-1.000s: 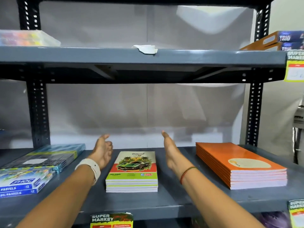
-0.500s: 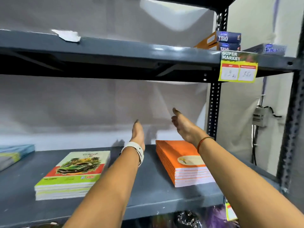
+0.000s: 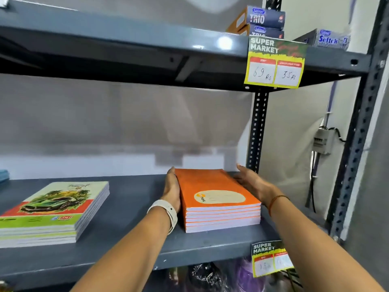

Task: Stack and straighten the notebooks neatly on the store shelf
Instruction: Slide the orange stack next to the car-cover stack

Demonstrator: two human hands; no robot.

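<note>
A stack of several orange notebooks lies on the grey metal shelf, right of centre. My left hand presses flat against the stack's left side, fingers straight. My right hand presses against its right side, fingers spread along the edge. The stack sits between both palms. A second stack of notebooks with a green car cover rests on the same shelf at the far left, apart from both hands.
A perforated upright post stands just behind the orange stack. The upper shelf carries blue boxes and a yellow price tag. Another price tag hangs below the shelf edge. Bare shelf lies between the stacks.
The view swung right from the car-cover stack to the orange one. Both hands came down from the air and closed in against the orange stack's two sides.
</note>
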